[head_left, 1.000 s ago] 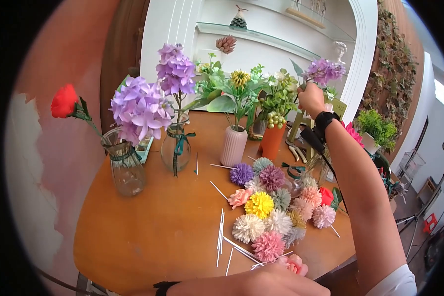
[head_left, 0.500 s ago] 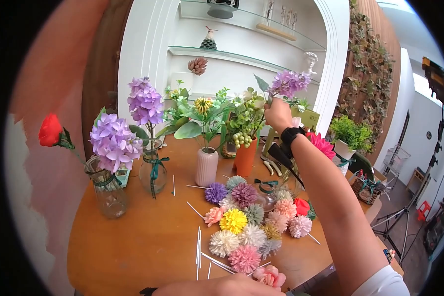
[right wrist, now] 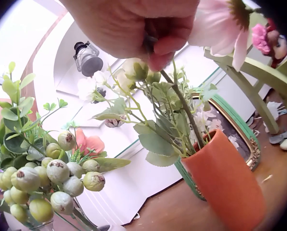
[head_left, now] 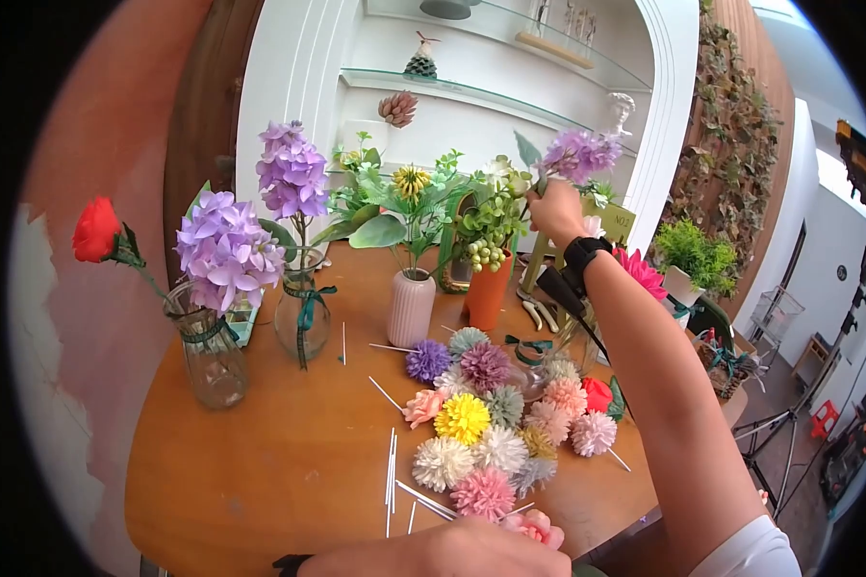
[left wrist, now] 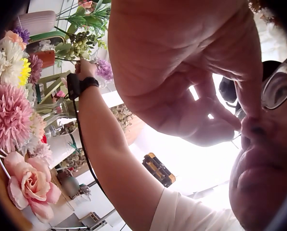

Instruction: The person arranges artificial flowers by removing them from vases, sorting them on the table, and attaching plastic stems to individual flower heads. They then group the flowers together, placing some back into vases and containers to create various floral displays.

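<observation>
My right hand (head_left: 556, 210) pinches the dark stem of a purple flower (head_left: 582, 156) above the orange vase (head_left: 489, 296). In the right wrist view, the stem (right wrist: 185, 107) runs down from my right hand (right wrist: 138, 29) into the mouth of the orange vase (right wrist: 225, 178), beside white blossoms and green leaves. My left hand (head_left: 443, 556) is at the near table edge, close to a pink rose (head_left: 533, 528). The left wrist view shows my left hand (left wrist: 182, 62) with loosely bent fingers and nothing visible in them.
Pompom flowers (head_left: 500, 449) and white sticks (head_left: 391, 481) lie on the table (head_left: 279, 462). A pink ribbed vase (head_left: 412, 310) is beside the orange one. Glass vases (head_left: 214, 370) with purple flowers stand left, pliers (head_left: 539, 313) behind, a green plant (head_left: 695, 252) at right.
The head view has shifted, moving the whole scene within the frame. My right hand keeps its grip on the purple flower's stem above the orange vase, and my left hand stays at the near edge.
</observation>
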A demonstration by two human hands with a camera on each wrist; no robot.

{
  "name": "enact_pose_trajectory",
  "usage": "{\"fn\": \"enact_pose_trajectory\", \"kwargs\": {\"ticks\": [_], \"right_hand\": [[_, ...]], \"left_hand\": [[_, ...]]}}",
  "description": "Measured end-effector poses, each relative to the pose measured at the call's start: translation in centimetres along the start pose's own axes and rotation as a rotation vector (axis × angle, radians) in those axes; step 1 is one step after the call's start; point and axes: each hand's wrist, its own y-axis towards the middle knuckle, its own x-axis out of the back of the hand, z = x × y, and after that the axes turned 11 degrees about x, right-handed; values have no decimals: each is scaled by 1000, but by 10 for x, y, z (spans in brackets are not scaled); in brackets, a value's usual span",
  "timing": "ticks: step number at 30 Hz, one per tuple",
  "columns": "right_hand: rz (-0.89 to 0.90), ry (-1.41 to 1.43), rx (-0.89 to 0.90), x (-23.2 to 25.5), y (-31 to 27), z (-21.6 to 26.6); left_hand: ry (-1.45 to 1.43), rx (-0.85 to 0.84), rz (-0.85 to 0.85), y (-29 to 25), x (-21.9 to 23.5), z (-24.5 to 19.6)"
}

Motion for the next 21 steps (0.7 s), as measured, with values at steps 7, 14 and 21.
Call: {"fn": "enact_pose_trajectory", "kwargs": {"ticks": [7, 14, 21], "right_hand": [[143, -107, -42, -5, -19, 2], [289, 193, -25, -18, -9, -24], [390, -255, 297, 72, -43, 32]], "left_hand": [[-187, 75, -190, 1, -7, 1], [149, 345, -286, -7, 9, -23], [87, 315, -475, -17, 24, -18]]}}
